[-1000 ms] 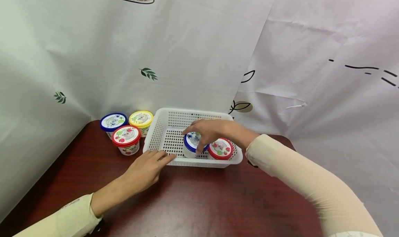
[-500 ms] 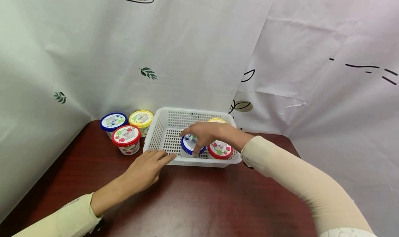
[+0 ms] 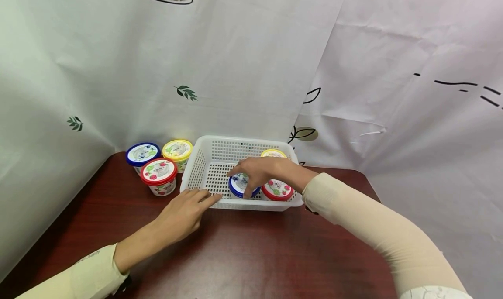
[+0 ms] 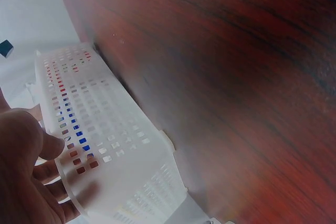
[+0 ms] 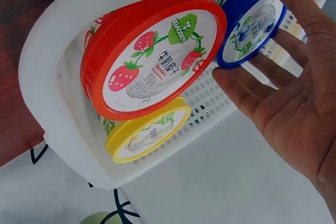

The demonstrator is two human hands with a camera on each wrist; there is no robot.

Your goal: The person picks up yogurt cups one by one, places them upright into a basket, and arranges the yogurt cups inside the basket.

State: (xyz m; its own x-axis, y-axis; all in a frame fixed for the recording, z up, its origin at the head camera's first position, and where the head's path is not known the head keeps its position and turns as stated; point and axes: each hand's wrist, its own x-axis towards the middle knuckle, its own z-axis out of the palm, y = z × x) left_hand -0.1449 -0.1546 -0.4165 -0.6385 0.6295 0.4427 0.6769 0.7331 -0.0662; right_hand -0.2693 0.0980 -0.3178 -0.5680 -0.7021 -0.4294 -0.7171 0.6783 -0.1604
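Note:
In the head view, a white perforated plastic basket [image 3: 220,203] sits on the table. My left hand [image 3: 184,209] holds its front-left rim; the left wrist view shows the thumb [image 4: 51,145] outside the wall and the other fingers over the rim. Inside the basket, my right hand [image 3: 255,172] grips a blue-lidded tub [image 3: 237,183] from above, thumb and fingers spread round the lid. That tub stands upright, partly covered by the hand. To its right are a red-lidded strawberry tub [image 5: 157,59] and a yellow-lidded tub [image 5: 149,132].
Left of the basket stand three more tubs: a blue-lidded one [image 3: 142,154], a red-lidded one [image 3: 159,171] and a yellow-lidded one [image 3: 177,150]. The dark red wooden table [image 3: 251,251] extends in front. White printed cloth [image 3: 243,72] hangs behind it.
My right hand has moved slightly left with the blue-lidded tub, then settled a little lower. The yellow-lidded tub in the basket has come into view behind it. My left hand stays in place.

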